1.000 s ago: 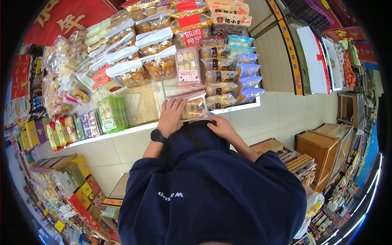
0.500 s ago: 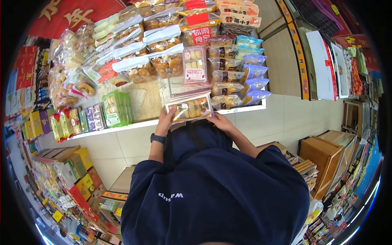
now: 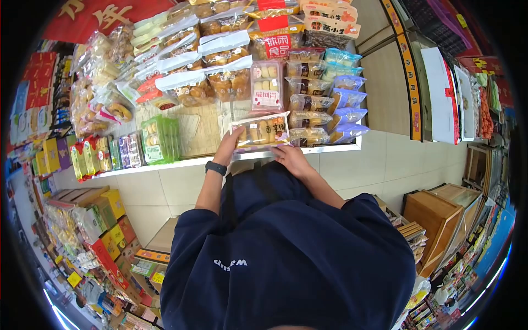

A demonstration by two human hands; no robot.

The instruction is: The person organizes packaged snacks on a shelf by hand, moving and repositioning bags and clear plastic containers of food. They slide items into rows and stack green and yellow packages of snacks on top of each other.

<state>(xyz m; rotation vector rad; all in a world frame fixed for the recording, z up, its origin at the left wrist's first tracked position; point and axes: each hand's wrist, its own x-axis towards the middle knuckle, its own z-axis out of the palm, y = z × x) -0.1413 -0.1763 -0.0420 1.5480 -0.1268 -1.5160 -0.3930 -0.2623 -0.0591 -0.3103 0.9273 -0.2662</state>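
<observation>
A flat clear pack of pastries stands at the front of the display shelf, tilted toward me, with a row of golden pastries showing inside. My left hand grips its left side, the thumb over the front. At the lower right edge, my right hand has its fingers closed on the pack; some fingertips are hidden. Just behind it lies a pink-framed pack of round pastries. Brown-and-clear bags of pastries line up close by on the right.
Green packs stand in a row at the front left. Larger bags of baked goods fill the shelf behind. Purple bags sit at the right end, beside a wooden counter. A white shelf edge runs along the front.
The pastry pack has moved back onto the shelf and stands more tilted up. My right hand has shifted left along its lower edge. The view has shifted slightly.
</observation>
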